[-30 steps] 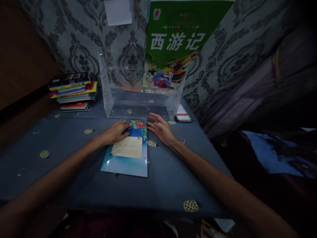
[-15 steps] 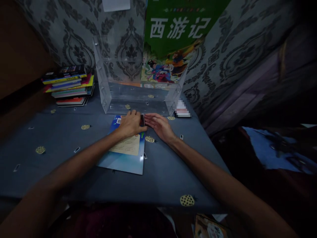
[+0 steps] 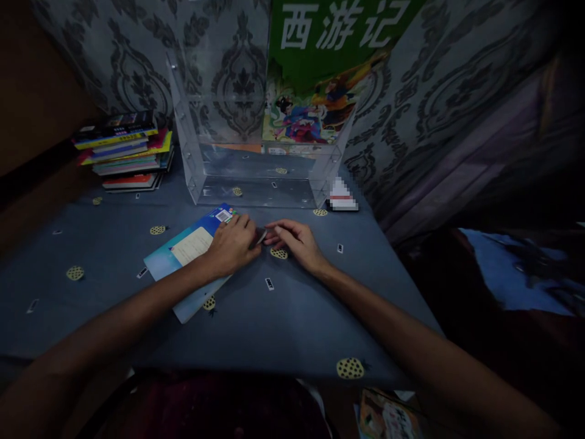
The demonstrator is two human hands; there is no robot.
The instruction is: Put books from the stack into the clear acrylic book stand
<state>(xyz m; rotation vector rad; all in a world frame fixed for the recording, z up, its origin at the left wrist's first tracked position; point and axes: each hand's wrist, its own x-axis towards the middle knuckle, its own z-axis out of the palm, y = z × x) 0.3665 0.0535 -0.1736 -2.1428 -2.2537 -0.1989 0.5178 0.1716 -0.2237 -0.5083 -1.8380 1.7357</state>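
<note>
A thin blue book (image 3: 186,250) lies slanted on the table, its barcode and a pale text panel facing up. My left hand (image 3: 234,244) rests over its right side, fingers curled and thumb by the near edge, gripping it. At the fingertips a small greyish edge, perhaps the book's corner, sticks out toward my right hand (image 3: 299,244). That hand lies on its side with fingers half bent and apart, their tips close to the edge; whether they touch it I cannot tell. Behind both hands stands a clear acrylic book rack (image 3: 260,194).
A green picture book (image 3: 311,73) stands upright in the rack's right half. To the left is a stack of books (image 3: 125,152). A blurred white item (image 3: 342,198) sits right of the rack. The patterned tablecloth (image 3: 297,329) ends at the near edge.
The book has turned clockwise, its near end swinging left. My left hand has moved slightly left and nearer with it; my right hand's fingers have bent a little more. The view has tilted down slightly.
</note>
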